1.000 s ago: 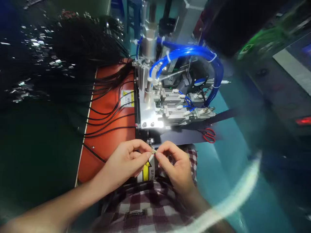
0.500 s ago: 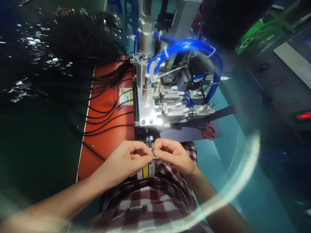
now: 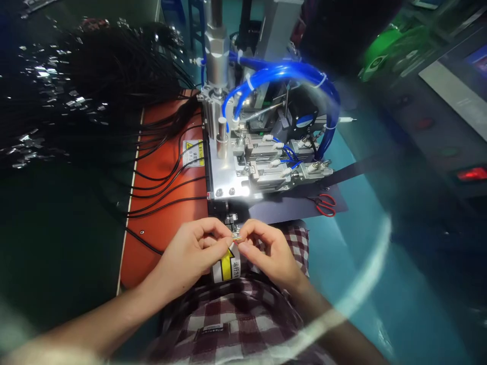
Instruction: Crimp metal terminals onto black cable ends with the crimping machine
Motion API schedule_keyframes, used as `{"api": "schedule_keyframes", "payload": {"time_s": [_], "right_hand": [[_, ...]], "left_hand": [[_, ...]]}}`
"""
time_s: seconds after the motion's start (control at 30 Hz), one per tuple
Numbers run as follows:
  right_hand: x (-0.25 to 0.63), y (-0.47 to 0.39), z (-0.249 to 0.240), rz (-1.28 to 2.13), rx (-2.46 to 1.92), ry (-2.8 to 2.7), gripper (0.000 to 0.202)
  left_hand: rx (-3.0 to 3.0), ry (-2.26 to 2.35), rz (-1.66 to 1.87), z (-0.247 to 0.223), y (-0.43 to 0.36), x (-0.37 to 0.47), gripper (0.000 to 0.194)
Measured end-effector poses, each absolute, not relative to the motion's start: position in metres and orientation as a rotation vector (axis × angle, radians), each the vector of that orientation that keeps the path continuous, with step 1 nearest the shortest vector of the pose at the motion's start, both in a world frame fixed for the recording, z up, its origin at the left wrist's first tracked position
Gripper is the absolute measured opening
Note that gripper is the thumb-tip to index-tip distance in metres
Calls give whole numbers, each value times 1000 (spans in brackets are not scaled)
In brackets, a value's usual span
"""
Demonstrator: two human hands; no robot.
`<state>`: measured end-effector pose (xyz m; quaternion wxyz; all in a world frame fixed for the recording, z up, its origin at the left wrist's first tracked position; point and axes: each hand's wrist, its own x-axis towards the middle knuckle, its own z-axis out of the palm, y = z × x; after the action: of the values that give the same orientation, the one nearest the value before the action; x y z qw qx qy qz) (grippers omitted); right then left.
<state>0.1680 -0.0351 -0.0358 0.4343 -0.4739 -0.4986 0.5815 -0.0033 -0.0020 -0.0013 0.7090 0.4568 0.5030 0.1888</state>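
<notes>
Just in front of the machine, my left hand is closed in a pinch, thumb against forefinger. At its fingertips is a small shiny metal piece with a trace of red, perhaps a thin wire, beside it. My right hand meets it from the other side, thumb and forefinger drawn together at the piece's right end. What exactly those fingertips grip is too small to make out. Below the fingers sits a white label with a yellow arrow. The metal clamping machine stands directly beyond both hands.
Black cables cross the orange tabletop on the left, leading to a large cable bundle with shiny ends. Blue air hoses arch over the machine. Red-handled scissors lie on a dark sheet to the right.
Both hands have shifted slightly left, and the metal piece between them now sits a little higher. The red wire that hung below the fingers is barely visible. The camera view has moved slightly.
</notes>
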Motion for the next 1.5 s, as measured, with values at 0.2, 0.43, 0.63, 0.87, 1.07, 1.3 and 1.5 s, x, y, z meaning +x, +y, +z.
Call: {"api": "schedule_keyframes", "payload": {"time_s": [0.2, 0.43, 0.63, 0.87, 1.07, 1.3, 1.5], "right_hand": [[146, -44, -29, 1426, -1334, -1039, 11], [158, -41, -24, 1347, -1374, -1094, 8], [153, -38, -23, 1377, -1339, -1041, 11], [150, -38, -28, 1426, -1309, -943, 12], [149, -42, -29, 1442, -1302, -917, 15], [150, -42, -30, 1446, -1326, -912, 17], [154, -40, -30, 1504, -1304, -891, 15]], "left_hand": [[986, 1123, 462, -1, -4, -3, 16], [972, 1088, 459, 1, -5, -3, 18], [992, 1111, 424, -2, -5, -3, 19], [972, 1100, 429, -1, -5, -3, 20], [961, 1099, 440, -1, -7, -2, 19], [931, 1092, 430, -2, -5, -1, 20], [899, 1090, 426, -1, -3, -1, 22]]}}
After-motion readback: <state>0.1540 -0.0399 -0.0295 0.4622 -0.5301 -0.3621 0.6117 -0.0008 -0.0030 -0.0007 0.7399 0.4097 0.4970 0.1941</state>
